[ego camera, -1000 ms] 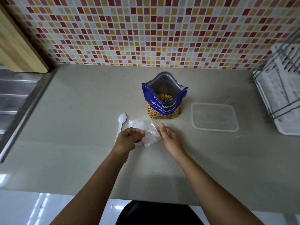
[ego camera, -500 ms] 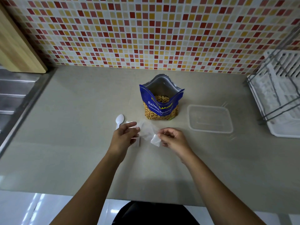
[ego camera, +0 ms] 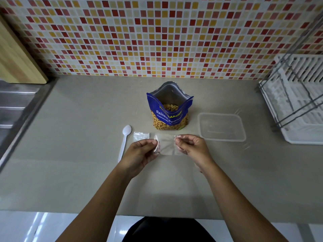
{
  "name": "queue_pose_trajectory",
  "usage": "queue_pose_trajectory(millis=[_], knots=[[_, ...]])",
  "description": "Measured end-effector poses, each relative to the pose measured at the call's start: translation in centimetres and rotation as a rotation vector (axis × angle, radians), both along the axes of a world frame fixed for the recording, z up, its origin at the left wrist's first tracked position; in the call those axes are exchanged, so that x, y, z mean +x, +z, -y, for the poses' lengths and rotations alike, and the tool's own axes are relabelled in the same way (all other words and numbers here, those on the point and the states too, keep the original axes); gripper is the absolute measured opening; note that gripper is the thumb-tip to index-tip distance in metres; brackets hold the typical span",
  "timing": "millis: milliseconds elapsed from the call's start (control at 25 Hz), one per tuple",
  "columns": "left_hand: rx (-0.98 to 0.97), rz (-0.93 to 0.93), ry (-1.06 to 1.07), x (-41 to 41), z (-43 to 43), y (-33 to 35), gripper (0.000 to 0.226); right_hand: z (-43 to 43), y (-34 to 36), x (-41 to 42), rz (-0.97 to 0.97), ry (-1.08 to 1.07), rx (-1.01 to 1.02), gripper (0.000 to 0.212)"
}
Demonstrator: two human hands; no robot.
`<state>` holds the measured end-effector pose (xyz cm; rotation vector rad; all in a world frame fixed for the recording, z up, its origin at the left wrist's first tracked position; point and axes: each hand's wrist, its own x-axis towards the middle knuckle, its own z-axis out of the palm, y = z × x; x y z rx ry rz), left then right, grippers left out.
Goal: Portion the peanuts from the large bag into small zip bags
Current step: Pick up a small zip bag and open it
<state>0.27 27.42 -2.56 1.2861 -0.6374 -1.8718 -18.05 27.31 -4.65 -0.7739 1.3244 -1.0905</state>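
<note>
The large blue peanut bag (ego camera: 168,116) stands open on the counter, peanuts visible inside. Just in front of it I hold a small clear zip bag (ego camera: 167,144) stretched between both hands. My left hand (ego camera: 142,151) pinches its left edge and my right hand (ego camera: 191,146) pinches its right edge. More small zip bags (ego camera: 141,135) lie flat on the counter behind my left hand. A white plastic spoon (ego camera: 125,140) lies to the left of them.
A clear plastic container (ego camera: 221,126) sits right of the peanut bag. A white dish rack (ego camera: 297,102) fills the far right. A steel sink (ego camera: 15,105) and a wooden board (ego camera: 15,56) are at the left. The tiled wall runs behind the counter.
My hands lifted one small zip bag off the pile and drew apart, spreading it between them. The remaining bags now lie exposed behind my left hand.
</note>
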Motion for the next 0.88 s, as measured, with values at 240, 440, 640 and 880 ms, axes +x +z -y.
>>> queue_pose_trajectory(millis=[240, 440, 640, 880], knots=[[0.066, -0.237, 0.089, -1.1, -0.4, 0.9, 0.027, -0.3, 0.1, 0.6, 0.097, 0.001, 0.039, 0.011], [0.233, -0.389, 0.271, -2.0, 0.1, 0.9, 0.019, -0.2, 0.4, 0.7, 0.122, -0.017, 0.025, 0.016], [-0.046, 0.221, 0.010, -1.0, 0.8, 0.3, 0.014, -0.2, 0.6, -0.9, -0.081, -0.066, -0.022, 0.007], [-0.257, 0.627, -0.119, 0.0, 1.8, 0.4, 0.021, 0.0, 1.4, -0.9, 0.001, -0.062, -0.028, 0.018]])
